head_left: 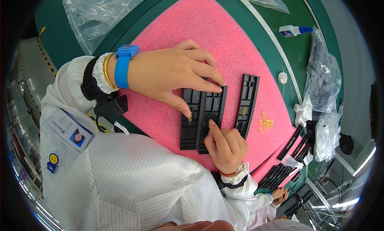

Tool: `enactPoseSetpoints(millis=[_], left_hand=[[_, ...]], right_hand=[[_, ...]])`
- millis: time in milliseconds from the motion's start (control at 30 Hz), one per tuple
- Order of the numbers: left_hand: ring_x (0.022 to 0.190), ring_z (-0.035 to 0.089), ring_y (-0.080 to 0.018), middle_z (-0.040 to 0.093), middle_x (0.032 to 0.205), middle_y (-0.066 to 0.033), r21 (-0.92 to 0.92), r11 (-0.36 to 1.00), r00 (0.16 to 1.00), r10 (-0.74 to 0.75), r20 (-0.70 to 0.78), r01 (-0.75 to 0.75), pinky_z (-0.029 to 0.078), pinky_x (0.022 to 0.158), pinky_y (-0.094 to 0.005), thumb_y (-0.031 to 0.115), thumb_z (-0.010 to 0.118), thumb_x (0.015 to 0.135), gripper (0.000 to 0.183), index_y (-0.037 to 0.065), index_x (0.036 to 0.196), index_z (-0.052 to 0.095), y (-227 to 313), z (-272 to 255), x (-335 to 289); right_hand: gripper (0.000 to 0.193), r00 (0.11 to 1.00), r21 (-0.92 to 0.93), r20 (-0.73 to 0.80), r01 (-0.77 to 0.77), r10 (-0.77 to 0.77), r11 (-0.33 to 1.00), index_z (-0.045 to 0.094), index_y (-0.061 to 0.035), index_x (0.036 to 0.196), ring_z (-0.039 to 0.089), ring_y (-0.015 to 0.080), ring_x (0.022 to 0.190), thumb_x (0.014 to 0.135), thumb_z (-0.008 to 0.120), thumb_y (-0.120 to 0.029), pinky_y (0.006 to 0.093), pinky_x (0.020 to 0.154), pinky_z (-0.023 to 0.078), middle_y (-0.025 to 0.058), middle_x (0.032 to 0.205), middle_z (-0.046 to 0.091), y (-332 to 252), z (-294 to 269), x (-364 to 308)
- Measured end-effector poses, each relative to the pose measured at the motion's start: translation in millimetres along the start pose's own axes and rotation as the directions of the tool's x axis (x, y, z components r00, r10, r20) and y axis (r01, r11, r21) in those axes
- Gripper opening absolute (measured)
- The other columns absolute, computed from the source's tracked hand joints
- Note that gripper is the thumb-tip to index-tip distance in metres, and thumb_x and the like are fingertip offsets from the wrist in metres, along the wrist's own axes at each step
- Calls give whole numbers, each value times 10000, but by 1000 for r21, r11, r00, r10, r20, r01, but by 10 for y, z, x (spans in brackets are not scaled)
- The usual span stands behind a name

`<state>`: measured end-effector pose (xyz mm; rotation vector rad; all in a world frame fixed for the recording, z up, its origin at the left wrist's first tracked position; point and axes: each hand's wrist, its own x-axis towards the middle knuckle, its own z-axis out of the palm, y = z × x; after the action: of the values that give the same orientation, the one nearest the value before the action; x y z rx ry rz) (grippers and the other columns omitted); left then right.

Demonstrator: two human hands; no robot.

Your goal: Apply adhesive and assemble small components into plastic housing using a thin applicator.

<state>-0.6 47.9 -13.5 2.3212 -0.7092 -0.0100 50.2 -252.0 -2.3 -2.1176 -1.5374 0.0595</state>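
Hands work over a pink foam mat [224,35] that covers the middle of the green worktop [296,51]. Left hand [176,73] lies spread across the upper ends of two black plastic strips [202,121] lying side by side, its fingers [208,85] apart and pressing down, thumb tip beside a small brass clip [190,118]. Right hand [224,145] has its fingers curled together, forefinger pushing into the nearer strip. A third black strip [247,105] lies just beside them, with a pile of loose brass clips [265,123] toward the mat's right edge. The clip under the thumb looks tiny; I judge it could tip or spring away if the strips shift on the soft foam.
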Motion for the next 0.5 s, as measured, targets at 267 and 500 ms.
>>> enactPoseSetpoints(millis=[267,500], left_hand=[[1392,499,-288,582,1515,-42,0,1000,1000,-2,3,2,337,1125,-494,435,876,733,764,137,1404,666,-1,-4,0],[1397,496,-284,581,1516,-42,-7,1000,1000,-8,4,8,333,1126,-496,431,881,730,771,137,1409,664,5,-8,0]], right_hand=[[418,1000,5,-23,6,-6,1000,769,4,1143,532,195,580,736,799,94,329,500,437,41,732,572,8,6,8],[425,1000,6,-14,0,0,1000,771,4,1152,528,195,577,738,798,97,331,502,437,39,723,558,7,6,20]])
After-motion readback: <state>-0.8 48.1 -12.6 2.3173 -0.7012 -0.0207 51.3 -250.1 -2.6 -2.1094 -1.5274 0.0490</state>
